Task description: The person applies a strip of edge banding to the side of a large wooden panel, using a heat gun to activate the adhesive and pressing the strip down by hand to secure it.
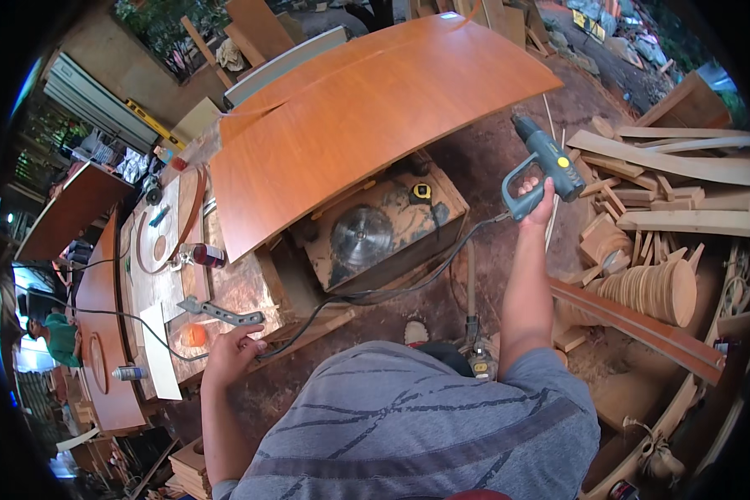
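In my right hand is a dark grey heat gun with a yellow dot, gripped by its handle and held upright beside a large orange-brown veneered panel. A black cord runs from the gun to my left hand, whose fingers curl loosely on it at the workbench's edge. Just above that hand lies a dark slotted metal tool, with an orange round object nearby. Under the panel's near edge are a saw table with a circular blade and a yellow tape measure.
Stacked wood offcuts and round discs crowd the right side, with a long reddish board. A person in green is at the far left by more panels. A bottle stands on the bench. A hose crosses the floor.
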The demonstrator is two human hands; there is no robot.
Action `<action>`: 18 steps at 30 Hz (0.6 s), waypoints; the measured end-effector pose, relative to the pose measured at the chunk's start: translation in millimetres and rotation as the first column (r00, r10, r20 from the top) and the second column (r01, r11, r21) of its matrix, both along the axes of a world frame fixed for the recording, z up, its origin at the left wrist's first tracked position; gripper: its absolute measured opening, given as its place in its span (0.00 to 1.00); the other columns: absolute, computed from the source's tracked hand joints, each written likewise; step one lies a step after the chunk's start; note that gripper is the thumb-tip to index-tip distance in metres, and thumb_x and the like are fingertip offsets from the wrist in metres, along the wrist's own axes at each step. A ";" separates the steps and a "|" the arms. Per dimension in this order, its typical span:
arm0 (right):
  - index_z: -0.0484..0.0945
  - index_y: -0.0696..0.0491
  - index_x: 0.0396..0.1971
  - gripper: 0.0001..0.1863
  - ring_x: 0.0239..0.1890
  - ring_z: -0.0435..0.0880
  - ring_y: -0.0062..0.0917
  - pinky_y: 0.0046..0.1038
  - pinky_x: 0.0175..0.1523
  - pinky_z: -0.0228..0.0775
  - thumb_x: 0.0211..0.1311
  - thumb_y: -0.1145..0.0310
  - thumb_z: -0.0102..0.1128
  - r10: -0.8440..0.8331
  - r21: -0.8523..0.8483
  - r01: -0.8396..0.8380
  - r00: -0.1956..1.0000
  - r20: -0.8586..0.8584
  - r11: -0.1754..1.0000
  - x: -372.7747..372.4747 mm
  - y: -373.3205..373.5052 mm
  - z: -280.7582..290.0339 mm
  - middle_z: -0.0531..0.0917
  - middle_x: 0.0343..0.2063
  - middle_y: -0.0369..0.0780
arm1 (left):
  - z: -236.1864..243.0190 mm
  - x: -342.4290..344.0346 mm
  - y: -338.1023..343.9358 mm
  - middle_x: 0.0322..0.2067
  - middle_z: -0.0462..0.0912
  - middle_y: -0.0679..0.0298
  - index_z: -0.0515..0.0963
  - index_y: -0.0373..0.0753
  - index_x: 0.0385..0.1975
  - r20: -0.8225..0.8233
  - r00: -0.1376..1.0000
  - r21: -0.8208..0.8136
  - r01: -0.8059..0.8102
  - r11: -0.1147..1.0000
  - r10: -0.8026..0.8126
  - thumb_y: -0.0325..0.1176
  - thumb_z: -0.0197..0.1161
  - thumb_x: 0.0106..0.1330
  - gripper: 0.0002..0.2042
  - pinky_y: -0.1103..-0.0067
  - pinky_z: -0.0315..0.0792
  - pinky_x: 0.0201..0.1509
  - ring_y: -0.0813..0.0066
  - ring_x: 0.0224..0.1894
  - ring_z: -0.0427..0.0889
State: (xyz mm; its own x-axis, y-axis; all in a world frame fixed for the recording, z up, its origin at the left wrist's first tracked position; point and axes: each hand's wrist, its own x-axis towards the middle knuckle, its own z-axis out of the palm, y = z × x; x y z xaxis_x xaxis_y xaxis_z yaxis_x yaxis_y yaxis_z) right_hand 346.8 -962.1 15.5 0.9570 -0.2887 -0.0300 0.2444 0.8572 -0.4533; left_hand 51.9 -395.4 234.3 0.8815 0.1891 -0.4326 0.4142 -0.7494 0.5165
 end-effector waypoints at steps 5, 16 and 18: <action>0.69 0.52 0.31 0.16 0.30 0.73 0.24 0.28 0.37 0.70 0.68 0.54 0.55 -0.110 -0.036 0.111 0.994 0.017 0.993 15.1 -25.6 16.6 0.72 0.28 0.36 | 4.6 -2.7 -6.8 0.25 0.85 0.59 0.80 0.36 0.50 0.027 1.000 -0.011 -0.010 1.000 0.010 0.27 0.67 0.60 0.16 0.80 0.73 0.32 0.79 0.27 0.82; 0.66 0.50 0.49 0.11 0.27 0.77 0.24 0.29 0.30 0.74 0.71 0.64 0.50 -0.292 -0.699 0.242 0.955 0.050 0.673 18.2 -48.8 151.9 0.79 0.31 0.38 | 23.9 -6.7 4.2 0.26 0.85 0.56 0.80 0.39 0.50 0.161 0.986 -0.048 -0.032 0.998 0.039 0.35 0.69 0.60 0.18 0.73 0.75 0.38 0.69 0.30 0.83; 0.61 0.51 0.58 0.20 0.30 0.78 0.23 0.27 0.32 0.74 0.69 0.70 0.50 -0.173 -0.732 0.226 0.974 0.150 0.643 19.1 -32.5 193.7 0.78 0.37 0.40 | 28.1 -3.5 8.5 0.25 0.84 0.62 0.79 0.38 0.51 0.193 0.980 -0.060 0.057 0.997 -0.045 0.27 0.66 0.61 0.17 0.77 0.73 0.35 0.79 0.27 0.79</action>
